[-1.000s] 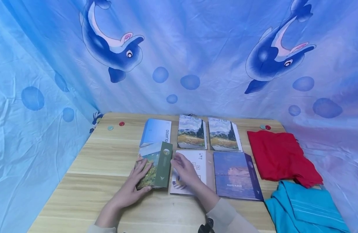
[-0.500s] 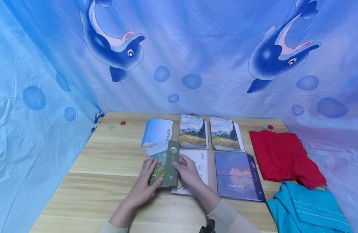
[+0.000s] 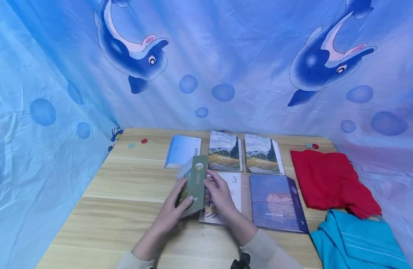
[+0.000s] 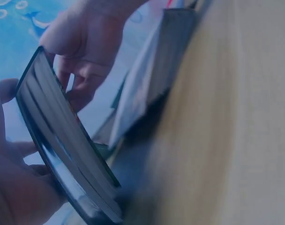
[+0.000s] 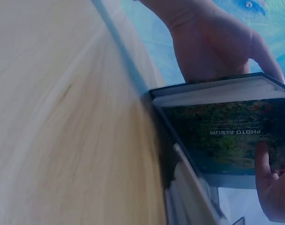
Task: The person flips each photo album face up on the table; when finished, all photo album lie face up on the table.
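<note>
Both hands hold a thick green photo album [image 3: 197, 183], tilted up over the table with its plain green strip toward the head camera. My left hand [image 3: 170, 209] grips it along its left side, thumb on the cover's lower edge. At the right side my right hand [image 3: 221, 192] holds it with bent fingers. Page edges of the photo album [image 4: 70, 140] show in the left wrist view. In the right wrist view, a fingertip of the right hand [image 5: 276, 190] lies on a cover lettered PHOTO ALBUM, and the left hand [image 5: 213, 47] is at the opposite side.
A white-covered album [image 3: 234, 198] lies partly under the right hand, with a purple album [image 3: 273, 203] beside it. Behind are a blue Polaroid album [image 3: 182, 149] and two landscape-covered albums [image 3: 224, 151]. Red cloth [image 3: 330, 181] and teal cloth [image 3: 361, 239] lie on the right.
The green album has come up from lying nearly flat on the left and moved right, turning onto its edge. The right hand has closed on its right side; the left hand has followed along.
</note>
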Tool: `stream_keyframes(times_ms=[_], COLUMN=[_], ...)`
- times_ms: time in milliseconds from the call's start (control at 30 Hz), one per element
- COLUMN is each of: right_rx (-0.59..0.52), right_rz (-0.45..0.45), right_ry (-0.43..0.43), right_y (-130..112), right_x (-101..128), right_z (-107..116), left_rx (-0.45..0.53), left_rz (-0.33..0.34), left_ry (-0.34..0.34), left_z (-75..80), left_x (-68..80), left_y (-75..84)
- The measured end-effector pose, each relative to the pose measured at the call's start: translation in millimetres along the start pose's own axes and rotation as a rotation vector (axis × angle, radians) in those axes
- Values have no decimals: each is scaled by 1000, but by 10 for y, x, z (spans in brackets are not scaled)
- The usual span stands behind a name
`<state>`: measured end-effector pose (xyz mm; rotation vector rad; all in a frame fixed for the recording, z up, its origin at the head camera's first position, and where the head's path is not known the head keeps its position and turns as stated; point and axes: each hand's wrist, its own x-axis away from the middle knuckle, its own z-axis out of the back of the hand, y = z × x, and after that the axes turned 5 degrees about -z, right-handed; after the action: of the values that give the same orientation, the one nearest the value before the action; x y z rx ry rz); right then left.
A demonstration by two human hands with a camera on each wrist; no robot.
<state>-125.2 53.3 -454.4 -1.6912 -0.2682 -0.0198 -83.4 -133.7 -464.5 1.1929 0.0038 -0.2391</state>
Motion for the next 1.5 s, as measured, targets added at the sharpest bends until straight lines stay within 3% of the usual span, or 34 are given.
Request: stream_keyframes(times_ms=[200, 533, 667, 867, 1100, 1333, 1500], right_rx=[18, 45, 94, 176, 142, 97, 150], right_rz=[82, 117, 130, 71, 21, -54, -50], right_ry=[-84, -137, -122, -123, -158, -189, -188], right_y=[-74, 12, 64, 144, 167, 230, 257], right_x=[22, 13, -6, -53, -64, -78, -81], right_z=[-44, -159, -200, -269, -329, -380, -403], left_rx=[182, 212, 190, 63, -38, -39, 23], left_rz=[-76, -56, -43, -14, -95, -133, -129], left_ry=[-4, 12, 21, 46, 130, 185, 212], left_z=[88, 202, 240, 330, 389, 448, 543], left_x=[-28, 26, 27, 25, 54, 68, 75], left_y=[143, 195, 190, 182, 164, 100, -19])
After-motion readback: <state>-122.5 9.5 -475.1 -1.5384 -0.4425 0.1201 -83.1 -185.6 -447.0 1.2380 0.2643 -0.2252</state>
